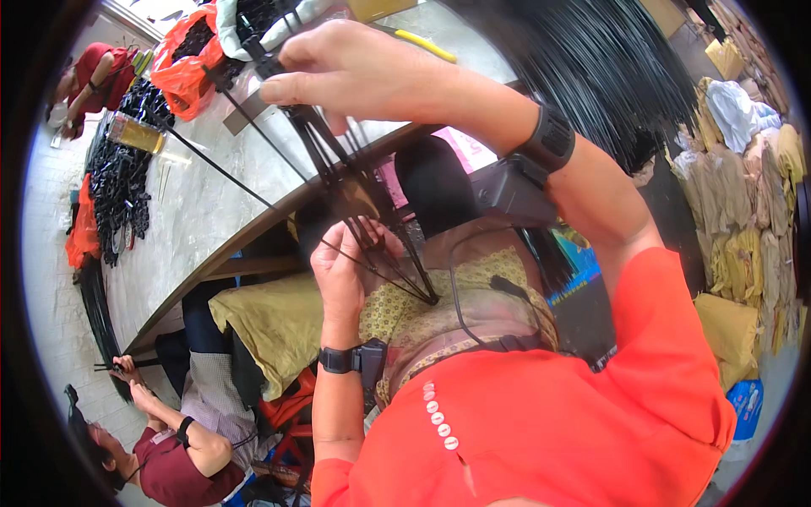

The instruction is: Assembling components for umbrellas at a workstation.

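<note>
A bundle of thin black rods (314, 145), much like the ribs of an umbrella frame, slants across my lap and past the table edge. High on it, my right hand (338, 74) is closed round the rods, thumb and fingers pressed together. Lower down, my left hand (348, 253) grips the same bundle with curled fingers. The lower ends draw together at a dark tip (432, 299) over my patterned apron (397, 313). One long rod (221, 169) sticks out to the left over the table. Motion blurs the middle of the bundle.
A pale worktable (203, 203) curves round in front. On it lie an orange plastic bag (179, 63), a heap of black parts (122, 182), a yellow tool (425, 46) and long black rods (604, 72). A co-worker (190, 448) sits at the lower left; another (95, 80) is farther off.
</note>
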The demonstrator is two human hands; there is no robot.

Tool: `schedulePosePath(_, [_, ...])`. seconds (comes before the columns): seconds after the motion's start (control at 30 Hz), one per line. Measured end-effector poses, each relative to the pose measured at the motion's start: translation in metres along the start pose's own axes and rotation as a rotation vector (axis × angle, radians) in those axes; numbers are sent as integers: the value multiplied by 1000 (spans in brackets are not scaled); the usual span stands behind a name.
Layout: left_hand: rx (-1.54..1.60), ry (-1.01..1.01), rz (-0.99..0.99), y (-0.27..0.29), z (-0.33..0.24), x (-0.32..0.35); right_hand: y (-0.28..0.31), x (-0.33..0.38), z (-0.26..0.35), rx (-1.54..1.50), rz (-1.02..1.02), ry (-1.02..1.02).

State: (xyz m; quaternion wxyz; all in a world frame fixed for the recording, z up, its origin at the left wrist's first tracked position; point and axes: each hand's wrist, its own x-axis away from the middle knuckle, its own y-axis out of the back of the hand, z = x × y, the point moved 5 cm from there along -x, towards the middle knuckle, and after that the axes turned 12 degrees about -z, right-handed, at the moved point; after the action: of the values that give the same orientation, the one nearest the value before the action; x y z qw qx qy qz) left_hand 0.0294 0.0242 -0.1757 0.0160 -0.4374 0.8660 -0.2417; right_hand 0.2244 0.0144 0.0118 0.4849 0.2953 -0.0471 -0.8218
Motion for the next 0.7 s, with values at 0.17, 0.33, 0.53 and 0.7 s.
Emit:
schedulePosePath(0.17, [-138, -24, -146, 40, 1, -1, 0, -8, -10, -86, 44, -12])
schedulePosePath(0.33, [-83, -96, 5, 9, -47, -7, 19, -36, 34, -151, -76, -16])
schedulePosePath(0.53, [-200, -175, 106, -17, -116, -7, 28, -94, 33, -485, -16, -126])
schedulePosePath(0.7, [-165, -48, 131, 7, -111, 16, -8, -85, 11, -417, 87, -214])
